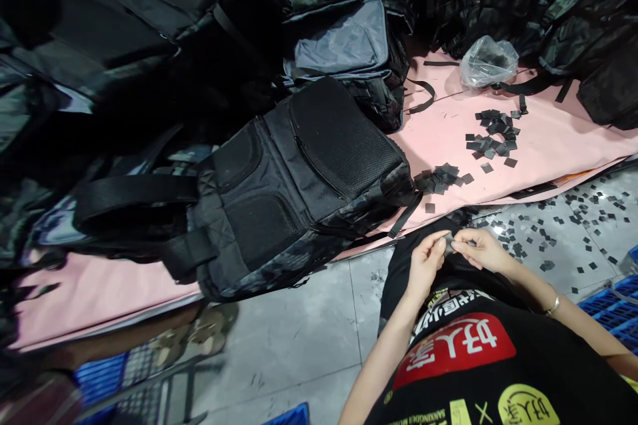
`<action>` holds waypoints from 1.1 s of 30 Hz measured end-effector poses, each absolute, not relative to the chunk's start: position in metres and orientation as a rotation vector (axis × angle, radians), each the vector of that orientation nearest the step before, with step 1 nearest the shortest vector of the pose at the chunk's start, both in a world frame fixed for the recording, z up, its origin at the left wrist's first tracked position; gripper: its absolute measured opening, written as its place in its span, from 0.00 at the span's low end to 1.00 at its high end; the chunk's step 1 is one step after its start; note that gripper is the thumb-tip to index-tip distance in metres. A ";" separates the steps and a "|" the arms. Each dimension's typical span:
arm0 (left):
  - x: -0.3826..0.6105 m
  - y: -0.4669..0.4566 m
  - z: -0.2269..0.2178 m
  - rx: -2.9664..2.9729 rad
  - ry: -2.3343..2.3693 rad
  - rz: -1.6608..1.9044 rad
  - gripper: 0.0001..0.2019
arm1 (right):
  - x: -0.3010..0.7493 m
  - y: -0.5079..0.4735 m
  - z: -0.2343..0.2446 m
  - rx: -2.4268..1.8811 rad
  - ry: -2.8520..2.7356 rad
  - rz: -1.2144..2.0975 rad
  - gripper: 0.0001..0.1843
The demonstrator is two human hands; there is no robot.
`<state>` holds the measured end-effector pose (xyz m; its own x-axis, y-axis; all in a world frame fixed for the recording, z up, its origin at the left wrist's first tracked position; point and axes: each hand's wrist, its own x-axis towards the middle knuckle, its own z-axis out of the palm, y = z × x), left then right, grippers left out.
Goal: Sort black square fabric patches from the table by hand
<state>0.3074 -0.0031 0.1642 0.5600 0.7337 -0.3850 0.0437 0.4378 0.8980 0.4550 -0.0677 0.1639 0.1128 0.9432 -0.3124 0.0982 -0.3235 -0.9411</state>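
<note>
My left hand (427, 257) and my right hand (482, 249) meet over my lap, fingertips pinched on a small dark square patch (449, 243) between them. It looks thin and greyish; its exact material cannot be made out. Beyond my hands, a loose pile of similar black squares (438, 178) lies on the pink table cover, against a black camouflage backpack (279, 166). This backpack lies with its padded mesh back facing up and its straps towards the left. More black squares (498, 131) are heaped farther back on the cover.
A clear plastic bag (489, 63) with dark contents stands on the pink cover (548, 139). An open backpack with grey lining (343, 46) and stacked dark bags line the back. Squares litter the tiled floor (548, 232). Blue plastic crates (611, 309) stand at the right.
</note>
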 end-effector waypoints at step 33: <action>0.316 -0.015 0.163 0.828 0.907 0.555 0.22 | 0.425 -0.059 0.162 -1.639 -0.865 1.054 0.19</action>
